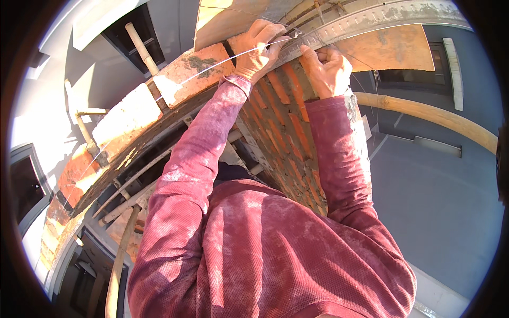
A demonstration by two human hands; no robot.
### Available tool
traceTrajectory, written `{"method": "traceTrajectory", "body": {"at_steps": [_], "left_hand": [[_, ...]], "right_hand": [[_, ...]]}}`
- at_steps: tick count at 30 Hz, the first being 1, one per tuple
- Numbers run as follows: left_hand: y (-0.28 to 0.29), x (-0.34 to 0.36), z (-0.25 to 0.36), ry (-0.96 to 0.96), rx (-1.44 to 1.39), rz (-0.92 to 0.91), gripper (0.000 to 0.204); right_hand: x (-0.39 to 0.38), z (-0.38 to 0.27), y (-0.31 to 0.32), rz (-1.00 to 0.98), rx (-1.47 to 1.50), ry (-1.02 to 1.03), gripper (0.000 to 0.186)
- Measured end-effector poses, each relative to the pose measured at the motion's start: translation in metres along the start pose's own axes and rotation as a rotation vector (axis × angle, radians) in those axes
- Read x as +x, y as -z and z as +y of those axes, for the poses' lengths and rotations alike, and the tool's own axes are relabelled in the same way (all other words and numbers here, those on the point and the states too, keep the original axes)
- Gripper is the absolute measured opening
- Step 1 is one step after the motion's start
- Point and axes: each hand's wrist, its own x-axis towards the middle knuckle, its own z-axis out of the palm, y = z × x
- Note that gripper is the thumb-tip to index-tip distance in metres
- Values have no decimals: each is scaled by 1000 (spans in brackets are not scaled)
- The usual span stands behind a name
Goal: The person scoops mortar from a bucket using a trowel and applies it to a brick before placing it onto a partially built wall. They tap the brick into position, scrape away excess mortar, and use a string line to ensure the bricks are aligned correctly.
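Note:
My left hand (260, 50) is closed at the top of the brickwork, its fingers pinching a white string (220, 62). The string runs left over a row of orange bricks (193, 71), some with grey mortar on them. A short end of it reaches past my fingers toward a long, mortar-smeared grey metal bar (366, 25). Just under that bar is my right hand (327, 71), with fingers curled and thumb raised. What its fingers hold, if anything, is hidden. Both forearms are in dusty maroon sleeves.
Below my hands drops a brick wall (286, 122) with rough mortar joints. Bamboo poles (429, 114) cross on the right, and another pole (140, 47) stands at the upper left. An orange-brown board (392, 50) lies behind the bar. Grey walls with windows surround the place.

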Motion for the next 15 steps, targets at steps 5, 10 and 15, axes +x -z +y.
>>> {"method": "traceTrajectory", "body": {"at_steps": [5, 10, 15], "left_hand": [[2, 6, 6, -87, 58, -76, 25], [1, 8, 6, -101, 15, -109, 29], [-2, 13, 8, -153, 66, -98, 21]], "right_hand": [[0, -1, -2, 42, 23, 37, 42], [0, 0, 0, 10, 24, 12, 43], [-2, -3, 3, -8, 37, -29, 43]]}}
